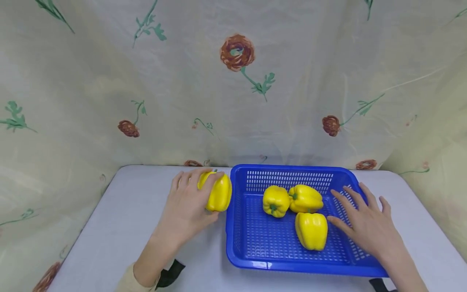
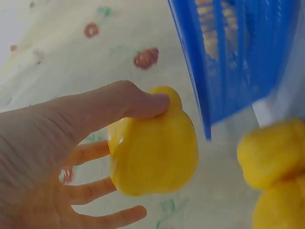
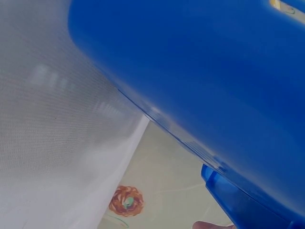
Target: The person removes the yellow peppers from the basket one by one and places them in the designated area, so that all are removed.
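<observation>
The left hand [image 1: 187, 202] grips a yellow pepper [image 1: 218, 193], fingers curled over its far side and the thumb on its near side. The left wrist view shows the same hold: the thumb [image 2: 136, 102] presses the pepper's top while the other fingers wrap behind it. This pepper sits just outside the left wall of the blue basket [image 1: 233, 227], near the table's [image 1: 120, 227] far edge and about midway between the left and right edges; whether it rests on the table or is lifted slightly cannot be told.

The right hand [image 1: 365, 227] lies flat and spread, fingers straight and apart, over the right side of the basket, holding nothing. Its fingertips point toward the peppers inside.

Three more yellow peppers lie in the basket: one toward the far left [image 1: 275, 200], one just beside it to the right [image 1: 305, 198], touching it, and a third [image 1: 311, 230] nearer the front, closest to the right hand's thumb.

The basket stands on the right half of the table. A flowered cloth [image 1: 237, 81] hangs behind and round the sides.
</observation>
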Motion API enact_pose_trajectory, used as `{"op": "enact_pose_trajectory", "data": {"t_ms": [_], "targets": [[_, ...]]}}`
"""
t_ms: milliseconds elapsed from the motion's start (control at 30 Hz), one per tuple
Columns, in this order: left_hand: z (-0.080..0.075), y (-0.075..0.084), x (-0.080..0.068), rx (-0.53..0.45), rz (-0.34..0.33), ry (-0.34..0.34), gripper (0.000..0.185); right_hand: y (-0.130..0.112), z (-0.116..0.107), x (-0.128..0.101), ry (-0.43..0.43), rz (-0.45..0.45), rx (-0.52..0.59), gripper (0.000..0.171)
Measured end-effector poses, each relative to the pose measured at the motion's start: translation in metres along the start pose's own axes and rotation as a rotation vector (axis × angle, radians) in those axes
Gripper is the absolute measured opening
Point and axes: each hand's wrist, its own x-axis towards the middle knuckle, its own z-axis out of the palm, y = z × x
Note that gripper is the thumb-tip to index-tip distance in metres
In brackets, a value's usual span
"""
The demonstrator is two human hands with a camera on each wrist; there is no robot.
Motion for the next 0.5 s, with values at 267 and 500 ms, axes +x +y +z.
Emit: {"op": "enact_pose_trajectory", "data": {"t_ms": [267,500], "targets": [[-0.007,-0.032,-0.011,0.042,-0.109,0.009,0.097,0.001,0.001,0.0,0.004,0.0,0.002,0.08],[-0.009,-0.051,-0.017,0.039,-0.144,0.012,0.091,0.001,0.001,0.0,0.003,0.003,0.009,0.081]]}}
